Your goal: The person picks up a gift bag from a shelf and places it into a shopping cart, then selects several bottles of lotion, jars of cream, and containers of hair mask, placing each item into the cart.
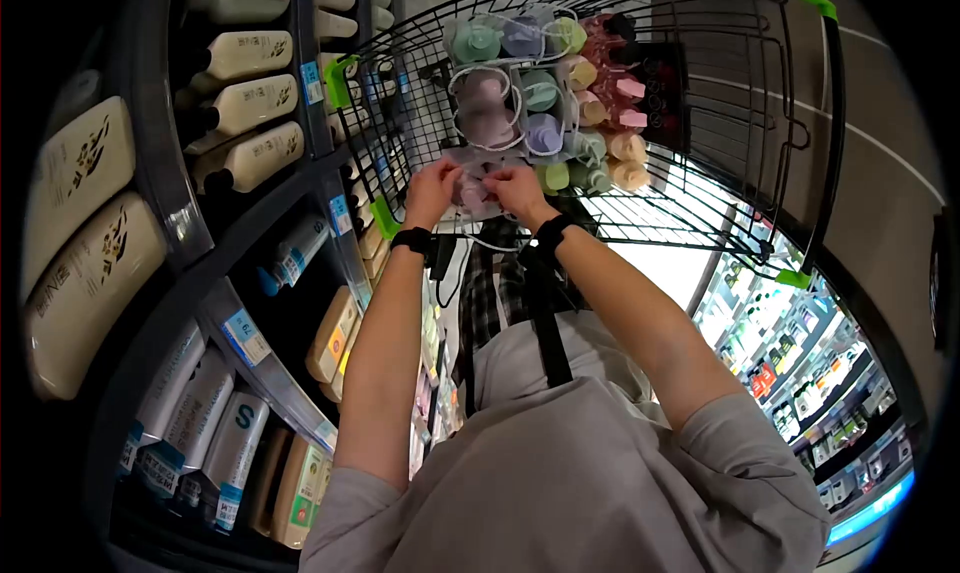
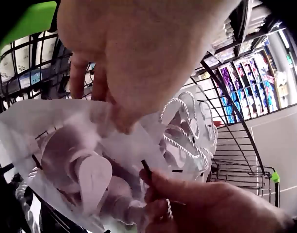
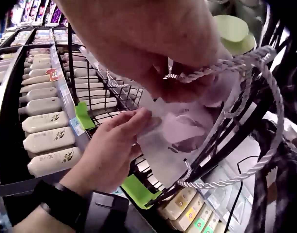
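Observation:
A frosted translucent bag with white twisted rope handles sits at the near end of a black wire shopping cart. Pale pink pump bottles show inside it. My left hand pinches the bag's upper edge between thumb and fingers, seen close in the left wrist view. Opposite it, my right hand pinches a white rope handle near its dark end tip. The other rope handle hangs in a loop over the cart's near side.
More rope-handled bags with purple, green and yellow-capped bottles fill the cart's middle. Red bottles stand beyond them. Along the left runs a shelf of cream bottles and price tags. Bright product shelves lie to the right.

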